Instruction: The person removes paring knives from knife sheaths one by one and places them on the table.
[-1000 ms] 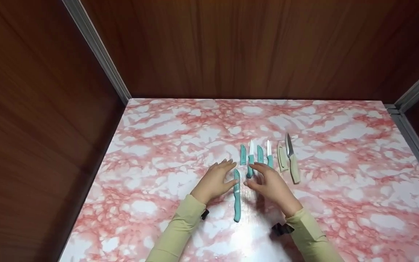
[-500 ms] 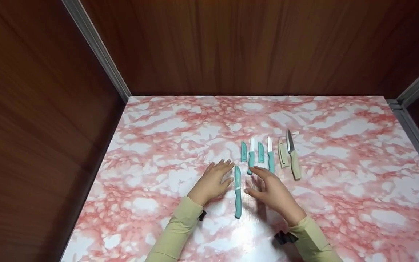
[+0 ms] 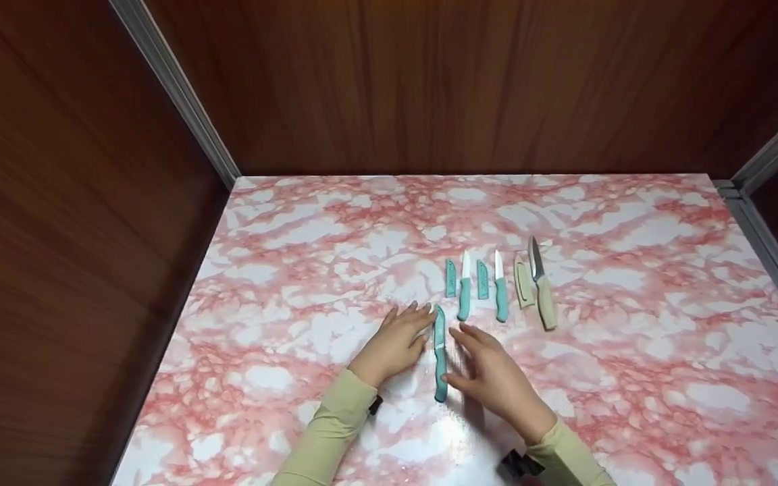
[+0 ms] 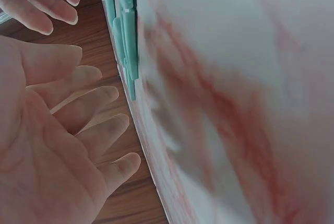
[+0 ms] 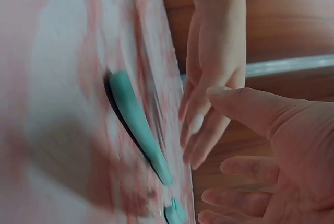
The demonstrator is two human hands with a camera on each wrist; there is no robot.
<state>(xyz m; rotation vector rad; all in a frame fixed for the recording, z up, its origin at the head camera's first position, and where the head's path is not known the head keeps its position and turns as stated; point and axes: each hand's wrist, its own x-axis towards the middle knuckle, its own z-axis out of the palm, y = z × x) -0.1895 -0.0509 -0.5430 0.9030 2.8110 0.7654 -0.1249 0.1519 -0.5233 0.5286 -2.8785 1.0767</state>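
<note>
A teal knife (image 3: 439,364) with its blade in a teal sheath lies lengthwise on the table between the two hands. To its left, my left hand (image 3: 392,345) has its fingers spread, with fingertips beside the sheath end; whether they touch it I cannot tell. My right hand (image 3: 496,374) is on the other side, thumb near the handle. In the right wrist view the handle (image 5: 136,122) lies apart from the right hand's loosely bent fingers (image 5: 245,203). The left wrist view shows the left palm (image 4: 47,151) holding nothing.
Behind the hands lie two bare teal-handled knives (image 3: 464,297) (image 3: 501,297) with white blades and two teal sheaths (image 3: 450,278) (image 3: 482,279). Farther right are a cream sheath (image 3: 524,283) and a cream-handled knife (image 3: 546,304). Brown wooden panels (image 3: 389,88) stand beyond the pink marbled table (image 3: 294,270).
My right hand has drawn back toward me and in toward the teal knife's handle, uncovering the knives behind it. The left hand has barely shifted. The view has tilted slightly.
</note>
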